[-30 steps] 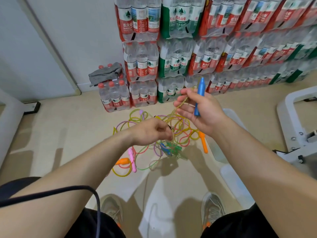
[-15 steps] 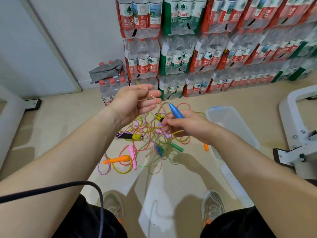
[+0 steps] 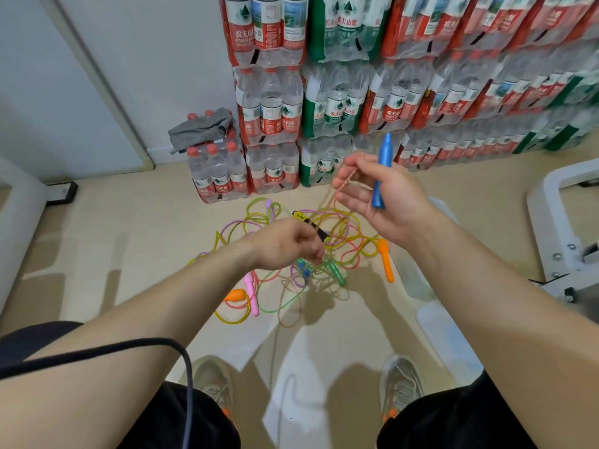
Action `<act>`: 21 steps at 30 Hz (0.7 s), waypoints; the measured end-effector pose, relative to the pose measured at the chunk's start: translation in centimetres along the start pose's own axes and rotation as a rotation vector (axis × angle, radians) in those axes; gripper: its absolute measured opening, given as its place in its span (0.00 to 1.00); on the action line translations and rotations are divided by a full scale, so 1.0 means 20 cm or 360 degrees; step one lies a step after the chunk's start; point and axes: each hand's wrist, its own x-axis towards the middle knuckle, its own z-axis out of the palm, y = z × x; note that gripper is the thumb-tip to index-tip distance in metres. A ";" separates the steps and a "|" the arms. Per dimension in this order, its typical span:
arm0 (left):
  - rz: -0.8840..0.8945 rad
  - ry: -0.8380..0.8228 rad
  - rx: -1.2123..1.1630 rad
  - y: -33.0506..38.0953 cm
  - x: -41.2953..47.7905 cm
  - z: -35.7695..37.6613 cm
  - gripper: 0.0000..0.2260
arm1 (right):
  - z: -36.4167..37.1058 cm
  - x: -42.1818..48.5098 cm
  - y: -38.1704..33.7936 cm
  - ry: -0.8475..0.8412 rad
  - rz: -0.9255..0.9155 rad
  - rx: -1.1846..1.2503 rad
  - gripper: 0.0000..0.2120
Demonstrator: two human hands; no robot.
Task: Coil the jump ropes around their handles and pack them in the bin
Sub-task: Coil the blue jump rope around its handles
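L hand (image 3: pixel 288 244) lowered, pinching rope (image 3: pixel 325 204) above tangle (image 3: pixel 340 244).

Blue handle (image 3: pixel 382 170), orange handle (image 3: pixel 386 260)

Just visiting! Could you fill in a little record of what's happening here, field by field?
Right hand: grips blue handle, upright
Left hand: pinches pale rope coming from the right hand
Floor: tangled jump ropes, many colours
Bin: clear, right of the pile, partly behind the arm
Backdrop: stacked bottled-water packs
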 end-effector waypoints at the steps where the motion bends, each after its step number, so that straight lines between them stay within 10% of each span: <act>1: -0.0027 0.0015 -0.0148 0.00 0.00 -0.01 0.09 | -0.01 0.01 -0.01 0.0031 -0.0018 0.0019 0.08; 12: -0.0014 0.0612 -0.1453 0.13 -0.05 -0.26 0.07 | -0.01 -0.05 0.12 -0.0523 0.0391 -0.0908 0.08; 21: 0.0006 0.0247 -0.0934 0.11 -0.06 -0.14 0.23 | 0.04 -0.04 0.08 -0.0262 0.0068 -0.0617 0.03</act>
